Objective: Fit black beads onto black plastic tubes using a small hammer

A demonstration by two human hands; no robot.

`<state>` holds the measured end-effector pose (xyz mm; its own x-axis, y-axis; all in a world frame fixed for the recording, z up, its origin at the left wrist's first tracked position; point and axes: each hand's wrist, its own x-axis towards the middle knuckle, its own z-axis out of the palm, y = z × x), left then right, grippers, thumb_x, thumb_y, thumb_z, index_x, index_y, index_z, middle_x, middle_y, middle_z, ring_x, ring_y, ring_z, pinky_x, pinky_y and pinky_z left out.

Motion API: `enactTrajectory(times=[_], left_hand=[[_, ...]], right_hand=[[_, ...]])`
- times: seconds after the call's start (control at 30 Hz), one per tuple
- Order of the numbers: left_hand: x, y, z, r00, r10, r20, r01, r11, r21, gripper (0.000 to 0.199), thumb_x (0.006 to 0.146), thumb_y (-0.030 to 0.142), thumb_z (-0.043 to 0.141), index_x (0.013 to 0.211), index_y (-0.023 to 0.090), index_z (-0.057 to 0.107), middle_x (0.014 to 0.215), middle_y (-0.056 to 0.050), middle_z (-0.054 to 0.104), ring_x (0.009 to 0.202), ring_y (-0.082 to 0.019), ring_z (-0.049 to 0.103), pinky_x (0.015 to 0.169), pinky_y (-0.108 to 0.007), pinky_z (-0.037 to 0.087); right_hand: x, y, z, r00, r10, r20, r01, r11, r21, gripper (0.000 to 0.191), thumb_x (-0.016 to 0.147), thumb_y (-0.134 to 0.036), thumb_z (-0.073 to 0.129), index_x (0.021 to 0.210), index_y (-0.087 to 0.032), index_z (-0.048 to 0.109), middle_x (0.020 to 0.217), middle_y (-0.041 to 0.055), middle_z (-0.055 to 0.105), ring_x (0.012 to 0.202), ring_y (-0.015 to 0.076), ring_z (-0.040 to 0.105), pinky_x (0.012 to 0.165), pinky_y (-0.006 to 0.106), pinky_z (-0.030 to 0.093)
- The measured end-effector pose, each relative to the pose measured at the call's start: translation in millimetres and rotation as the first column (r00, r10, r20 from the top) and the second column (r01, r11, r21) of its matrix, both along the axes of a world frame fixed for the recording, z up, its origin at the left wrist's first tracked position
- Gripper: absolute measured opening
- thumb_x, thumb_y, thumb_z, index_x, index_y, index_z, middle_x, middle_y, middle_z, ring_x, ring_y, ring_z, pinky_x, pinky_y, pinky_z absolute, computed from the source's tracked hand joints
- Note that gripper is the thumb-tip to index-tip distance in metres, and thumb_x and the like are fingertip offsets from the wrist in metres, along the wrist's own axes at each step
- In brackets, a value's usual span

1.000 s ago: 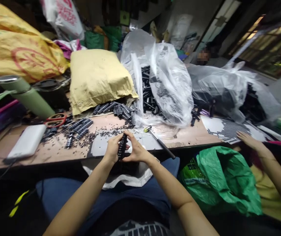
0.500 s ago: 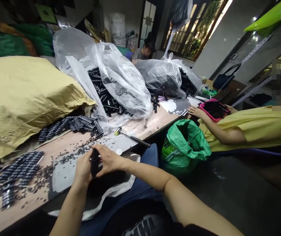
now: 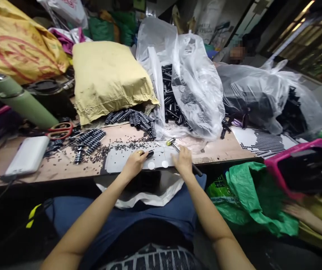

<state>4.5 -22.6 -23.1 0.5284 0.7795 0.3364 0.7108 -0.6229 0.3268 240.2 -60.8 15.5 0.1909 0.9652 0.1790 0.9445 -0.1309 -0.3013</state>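
My left hand (image 3: pixel 134 164) is closed on a short black tube (image 3: pixel 150 153), its end pointing right over a light grey plate (image 3: pixel 121 162) on the bench. To the right, my right hand (image 3: pixel 182 161) is on the handle of a hammer (image 3: pixel 197 170), fingers bent over it and slightly blurred. The hammer's yellow-green head lies just beyond the fingers, low over the plate. Two small white discs sit at the plate's front edge between my hands. Tiny black pieces (image 3: pixel 127 145) are scattered on and behind the plate. A white sack (image 3: pixel 133 200) hangs open below, over my lap.
Behind stand a yellow sack (image 3: pixel 110 75) and clear bags (image 3: pixel 197 86) of black tubes. On the left are striped rods (image 3: pixel 92 140), red scissors (image 3: pixel 61 130), a white box (image 3: pixel 27 155) and a green flask (image 3: pixel 31 107). Rightward, a co-worker's pink basket (image 3: pixel 287 165) tilts above a green sack (image 3: pixel 248 195).
My hands have parted: both were around a black piece, and the right now reaches the hammer. The view has swung left. The co-worker's pink basket has moved from the bench to over the green sack.
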Motion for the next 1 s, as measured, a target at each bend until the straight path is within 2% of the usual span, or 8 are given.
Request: enactTrajectory(times=[0.07,0.17,0.3,0.4,0.6,0.7,0.83,1.0], left_hand=[[-7,1,-1.2,0.999,0.017,-0.040,-0.016,0.999,0.043,0.040,0.090,0.010,0.040,0.123,0.018,0.061,0.106,-0.013,0.064,0.091,-0.021,0.059,0.080,-0.035,0.046],[-10,-2,-0.2,0.995,0.059,-0.085,-0.053,0.996,0.074,0.043,0.090,0.010,0.040,0.127,0.021,0.058,0.112,-0.014,0.064,0.092,-0.023,0.059,0.080,-0.038,0.042],[-7,-4,3.3,0.992,0.072,-0.104,-0.068,0.997,0.044,0.044,0.090,0.010,0.038,0.128,0.022,0.057,0.114,-0.013,0.064,0.093,-0.024,0.058,0.083,-0.042,0.038],[-8,-3,5.2,0.988,0.083,-0.130,-0.078,0.996,0.046,0.044,0.091,0.011,0.036,0.129,0.022,0.055,0.114,-0.013,0.064,0.095,-0.025,0.058,0.085,-0.044,0.037],[0,-11,9.3,0.974,0.103,-0.202,-0.100,0.995,0.025,0.043,0.095,0.014,0.029,0.132,0.018,0.052,0.119,-0.014,0.064,0.106,-0.027,0.057,0.091,-0.048,0.037],[17,-22,8.6,0.973,0.132,-0.190,-0.130,0.991,0.025,0.048,0.096,0.028,0.035,0.139,0.009,0.043,0.136,-0.021,0.052,0.129,-0.031,0.044,0.106,-0.053,0.027],[36,-32,4.0,0.969,0.163,-0.188,-0.160,0.987,0.028,0.079,0.090,0.055,0.038,0.144,-0.002,0.029,0.149,-0.028,0.031,0.143,-0.036,0.020,0.115,-0.054,0.013],[36,-32,2.3,0.979,0.117,-0.169,-0.119,0.993,-0.003,0.083,0.087,0.056,0.039,0.145,-0.003,0.027,0.150,-0.027,0.030,0.144,-0.035,0.016,0.116,-0.051,0.013]], right_hand=[[26,3,-0.6,0.978,-0.147,0.145,0.156,0.987,-0.049,0.037,0.089,-0.035,0.054,0.114,-0.008,0.057,0.115,0.0228,0.056,0.113,0.0344,0.048,0.092,0.046,0.040],[41,4,-2.4,0.961,-0.136,0.240,0.165,0.981,-0.104,0.028,0.093,-0.035,0.046,0.099,-0.010,0.060,0.103,0.0207,0.060,0.101,0.0307,0.053,0.081,0.039,0.041],[17,-11,9.1,0.998,-0.044,-0.050,0.036,0.988,-0.153,0.034,0.099,-0.039,0.030,0.093,-0.017,0.056,0.078,0.0081,0.063,0.072,0.0207,0.059,0.065,0.029,0.038],[-12,-27,19.7,0.963,0.084,-0.255,-0.113,0.988,-0.101,0.039,0.100,-0.044,0.023,0.092,-0.020,0.054,0.067,0.0015,0.059,0.062,0.0173,0.058,0.060,0.025,0.036],[-36,-35,22.1,0.987,0.141,-0.079,-0.158,0.943,-0.294,0.030,0.100,-0.035,0.030,0.087,-0.020,0.053,0.061,0.0004,0.056,0.053,0.0168,0.054,0.054,0.025,0.027],[-38,-31,36.9,0.973,0.160,-0.165,-0.188,0.967,-0.174,0.035,0.100,-0.041,0.026,0.086,-0.021,0.051,0.060,-0.0005,0.055,0.054,0.0170,0.055,0.054,0.025,0.030],[-53,-32,69.5,0.921,0.221,-0.322,-0.242,0.970,-0.025,0.041,0.098,-0.049,0.024,0.084,-0.022,0.051,0.059,-0.0013,0.055,0.051,0.0158,0.054,0.053,0.024,0.035],[-75,-44,97.1,0.869,0.317,-0.380,-0.312,0.947,0.076,0.040,0.098,-0.050,0.027,0.085,-0.023,0.053,0.061,-0.0010,0.057,0.052,0.0142,0.055,0.055,0.023,0.039]])
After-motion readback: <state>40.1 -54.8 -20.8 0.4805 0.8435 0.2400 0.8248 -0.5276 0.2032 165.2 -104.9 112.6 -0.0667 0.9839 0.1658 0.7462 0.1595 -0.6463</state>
